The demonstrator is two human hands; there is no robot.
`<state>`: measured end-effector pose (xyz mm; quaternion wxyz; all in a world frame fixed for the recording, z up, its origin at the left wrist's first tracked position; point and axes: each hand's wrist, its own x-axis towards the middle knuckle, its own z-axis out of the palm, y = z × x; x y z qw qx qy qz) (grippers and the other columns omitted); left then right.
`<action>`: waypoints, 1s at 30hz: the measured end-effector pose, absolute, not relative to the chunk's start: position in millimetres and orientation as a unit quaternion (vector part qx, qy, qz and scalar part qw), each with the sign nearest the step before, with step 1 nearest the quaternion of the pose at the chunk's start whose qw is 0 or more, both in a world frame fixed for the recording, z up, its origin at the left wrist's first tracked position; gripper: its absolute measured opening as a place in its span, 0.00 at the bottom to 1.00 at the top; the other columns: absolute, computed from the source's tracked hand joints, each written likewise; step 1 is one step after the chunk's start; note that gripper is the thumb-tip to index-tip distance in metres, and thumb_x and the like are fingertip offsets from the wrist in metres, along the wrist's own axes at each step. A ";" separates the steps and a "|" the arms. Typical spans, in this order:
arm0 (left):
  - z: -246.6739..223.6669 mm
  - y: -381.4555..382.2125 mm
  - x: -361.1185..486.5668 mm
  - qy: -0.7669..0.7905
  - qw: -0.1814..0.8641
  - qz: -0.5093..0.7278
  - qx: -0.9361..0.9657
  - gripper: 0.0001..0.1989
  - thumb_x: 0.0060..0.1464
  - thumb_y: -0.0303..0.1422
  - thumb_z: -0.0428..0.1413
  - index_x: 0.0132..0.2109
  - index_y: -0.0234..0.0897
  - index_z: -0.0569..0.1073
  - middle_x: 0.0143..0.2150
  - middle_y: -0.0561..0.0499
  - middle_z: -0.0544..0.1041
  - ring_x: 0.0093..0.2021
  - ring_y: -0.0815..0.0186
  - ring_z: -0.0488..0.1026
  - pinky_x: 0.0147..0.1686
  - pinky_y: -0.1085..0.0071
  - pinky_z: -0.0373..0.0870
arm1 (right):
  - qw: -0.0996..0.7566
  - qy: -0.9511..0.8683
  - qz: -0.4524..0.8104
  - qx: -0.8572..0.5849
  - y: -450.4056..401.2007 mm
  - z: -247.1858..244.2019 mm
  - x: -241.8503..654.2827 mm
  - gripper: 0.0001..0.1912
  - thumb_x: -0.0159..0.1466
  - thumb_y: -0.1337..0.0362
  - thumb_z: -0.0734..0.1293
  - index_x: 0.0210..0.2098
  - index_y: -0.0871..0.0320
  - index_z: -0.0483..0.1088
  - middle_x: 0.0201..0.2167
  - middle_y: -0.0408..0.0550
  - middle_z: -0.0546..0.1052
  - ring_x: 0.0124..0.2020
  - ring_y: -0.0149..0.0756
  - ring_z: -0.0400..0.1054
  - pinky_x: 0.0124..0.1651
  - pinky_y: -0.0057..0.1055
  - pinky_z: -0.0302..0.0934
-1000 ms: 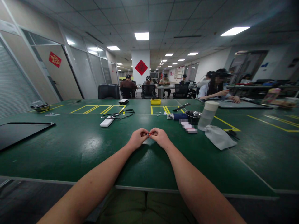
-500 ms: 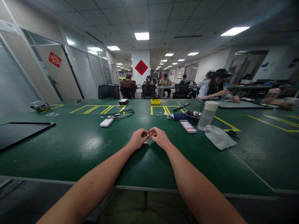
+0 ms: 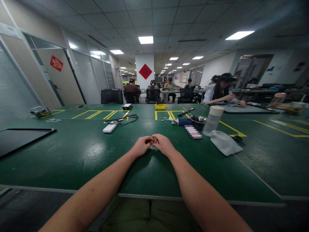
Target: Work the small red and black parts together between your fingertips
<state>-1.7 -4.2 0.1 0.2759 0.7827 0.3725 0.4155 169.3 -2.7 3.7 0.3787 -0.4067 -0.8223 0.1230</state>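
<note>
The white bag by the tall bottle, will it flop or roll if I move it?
The white bag would probably sag when lifted, since it looks soft and creased. Pushed, it would likely slide or crumple rather than roll, because it lies slumped on the green table. Its weight I can't judge.

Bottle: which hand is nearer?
Right. The right hand is left of the bottle and nearer the camera; the left hand is farther left, beyond the right.
</note>
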 end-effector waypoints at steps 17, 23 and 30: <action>-2.8 -0.2 2.0 0.341 0.499 0.504 0.617 0.25 0.46 0.24 0.55 0.54 0.30 0.64 0.39 0.44 0.77 0.37 0.65 0.75 0.39 0.67 0.71 | 0.404 -0.812 0.085 -0.413 -3.9 1.5 167.2 0.09 0.55 0.69 0.67 0.37 0.56 0.68 0.36 0.44 0.67 0.26 0.27 0.62 0.34 0.27 0.59; -1.4 -1.2 1.3 0.376 0.577 0.494 0.530 0.20 0.48 0.24 0.52 0.50 0.30 0.67 0.33 0.45 0.77 0.31 0.66 0.76 0.32 0.71 0.72 | 0.420 -0.804 0.086 -0.413 -5.2 2.0 167.6 0.11 0.55 0.70 0.66 0.38 0.57 0.67 0.36 0.44 0.67 0.24 0.25 0.62 0.34 0.26 0.59; -0.3 -4.5 1.3 0.366 0.581 0.468 0.557 0.14 0.53 0.33 0.53 0.45 0.29 0.71 0.27 0.48 0.75 0.26 0.68 0.73 0.27 0.74 0.69 | 0.419 -0.802 0.104 -0.413 -5.0 1.5 167.4 0.10 0.55 0.67 0.67 0.38 0.57 0.68 0.36 0.44 0.67 0.23 0.25 0.61 0.32 0.26 0.58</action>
